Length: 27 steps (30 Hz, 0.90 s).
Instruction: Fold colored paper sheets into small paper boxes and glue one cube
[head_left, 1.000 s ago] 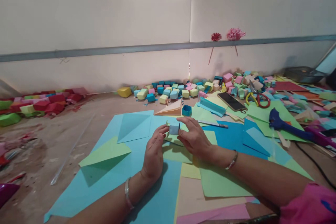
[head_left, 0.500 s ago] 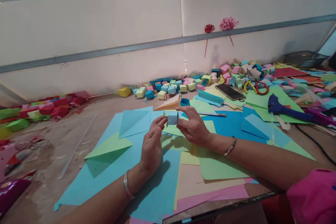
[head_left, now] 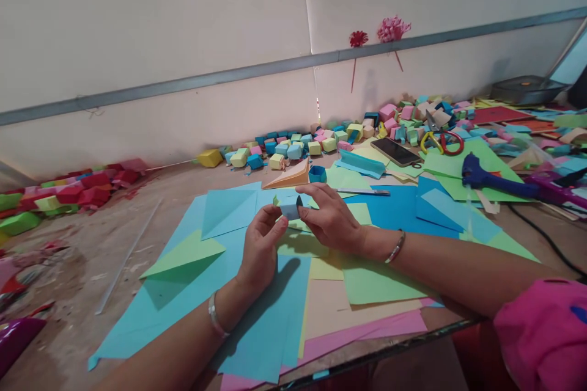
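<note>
A small folded paper box, pale blue on the side facing me, is held up over the paper sheets. My left hand pinches its left side between thumb and fingers. On the other side my right hand grips the box's right edge, with the index finger stretched above it. A bit of light green paper shows behind the box near the left fingertips. Below the hands lie light blue sheets and green sheets. Just beyond the right hand rest a cutter knife and a dark blue paper ring.
Several small coloured paper boxes line the wall, with red and green ones at left. At right lie a phone, scissors and a blue and purple glue gun with a black cord. Two paper flowers hang on the wall.
The paper box has tilted, and my left thumb has come over its front lower left side. My right hand still holds the right edge. The view has shifted slightly.
</note>
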Tool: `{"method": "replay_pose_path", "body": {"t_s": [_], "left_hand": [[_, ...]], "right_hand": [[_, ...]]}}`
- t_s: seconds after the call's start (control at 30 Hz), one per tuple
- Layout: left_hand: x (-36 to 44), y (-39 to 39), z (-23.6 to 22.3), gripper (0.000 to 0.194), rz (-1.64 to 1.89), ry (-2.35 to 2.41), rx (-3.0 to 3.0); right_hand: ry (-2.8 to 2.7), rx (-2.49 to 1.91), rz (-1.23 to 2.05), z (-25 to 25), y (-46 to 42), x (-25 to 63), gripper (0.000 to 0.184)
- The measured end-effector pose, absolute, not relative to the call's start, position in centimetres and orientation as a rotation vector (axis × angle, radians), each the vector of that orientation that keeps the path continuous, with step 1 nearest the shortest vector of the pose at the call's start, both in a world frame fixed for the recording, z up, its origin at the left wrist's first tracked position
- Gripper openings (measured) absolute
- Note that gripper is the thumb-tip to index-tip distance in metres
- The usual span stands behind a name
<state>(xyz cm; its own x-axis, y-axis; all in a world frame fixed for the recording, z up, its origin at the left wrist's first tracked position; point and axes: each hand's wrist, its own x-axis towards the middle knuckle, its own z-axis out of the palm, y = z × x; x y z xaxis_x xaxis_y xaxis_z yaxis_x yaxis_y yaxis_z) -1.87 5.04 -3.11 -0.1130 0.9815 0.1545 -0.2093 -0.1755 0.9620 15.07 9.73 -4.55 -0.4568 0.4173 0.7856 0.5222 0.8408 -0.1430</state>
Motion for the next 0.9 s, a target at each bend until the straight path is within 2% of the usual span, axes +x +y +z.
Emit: {"method": "replay_pose_path", "body": {"t_s": [0.2, 0.4, 0.53, 0.63, 0.77, 0.9], "left_hand": [[-1.8, 5.4, -3.1, 0.041, 1.466, 0.996, 1.068], [-2.3, 6.0, -3.0, 0.044, 1.523, 0.981, 0.950], [-2.4, 6.2, -2.9, 0.042, 1.534, 1.013, 0.973], [-2.2, 5.9, -2.6, 0.040, 1.489, 1.000, 0.951], [-2.0, 5.4, -2.4, 0.050, 1.406, 1.021, 0.971], [-2.2, 5.4, -2.6, 0.047, 1.428, 1.096, 1.117]], "right_hand": [[-2.128, -0.650, -0.139, -4.6, 9.6, 15.0, 0.021], [-2.044, -0.522, -0.037, -3.8, 9.4, 15.4, 0.049], [-2.014, -0.496, 0.003, -4.0, 9.6, 15.3, 0.056], [-2.061, -0.473, 0.065, -4.3, 9.7, 15.2, 0.047], [-2.082, -0.481, 0.125, -4.4, 9.6, 15.2, 0.027], [-2.120, -0.502, 0.089, -4.4, 9.8, 15.4, 0.018]]}}
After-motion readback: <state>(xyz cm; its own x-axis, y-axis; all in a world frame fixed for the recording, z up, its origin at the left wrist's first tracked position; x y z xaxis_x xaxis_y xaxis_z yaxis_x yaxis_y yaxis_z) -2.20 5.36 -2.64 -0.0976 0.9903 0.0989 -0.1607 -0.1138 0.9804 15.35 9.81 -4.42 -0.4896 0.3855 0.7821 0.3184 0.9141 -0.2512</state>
